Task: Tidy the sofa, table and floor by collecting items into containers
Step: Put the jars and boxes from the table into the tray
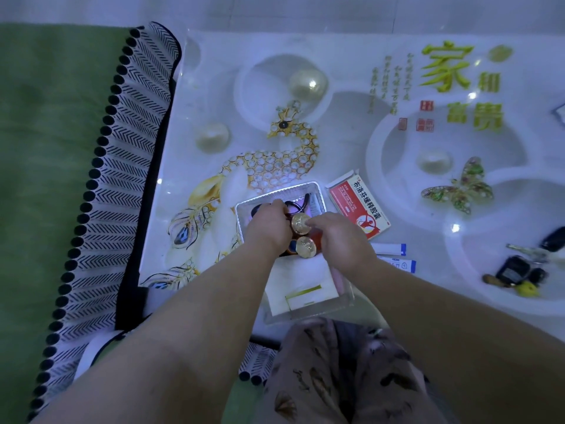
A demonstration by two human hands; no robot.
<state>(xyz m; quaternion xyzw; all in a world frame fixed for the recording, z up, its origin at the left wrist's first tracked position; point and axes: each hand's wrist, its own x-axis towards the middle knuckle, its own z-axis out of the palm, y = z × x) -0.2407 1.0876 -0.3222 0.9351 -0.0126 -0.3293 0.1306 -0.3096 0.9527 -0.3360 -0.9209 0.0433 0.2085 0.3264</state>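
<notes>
Two hands (269,223), glossy printed table (336,123), perhaps green sofa (46,133)

Big green characters 家和富贵 (461,84) are printed on the glossy table top (336,133), with small columns of writing beside them too fine to read. The red-and-white medicine box (357,206) reads 布洛芬缓释胶囊.

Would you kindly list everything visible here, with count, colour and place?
clear tray: one, transparent, table centre, holding small items
gold-capped bottles: two, brown, over the tray, at the hands
white packet: one, white-green, near end of tray
medicine box: one, red-white, right of tray
sachets: two, blue-white, right of tray
keys and fobs: a cluster, black, table's right
table: one, white, printed
sofa cover: one, green, left
left hand; right hand: over the tray
</notes>
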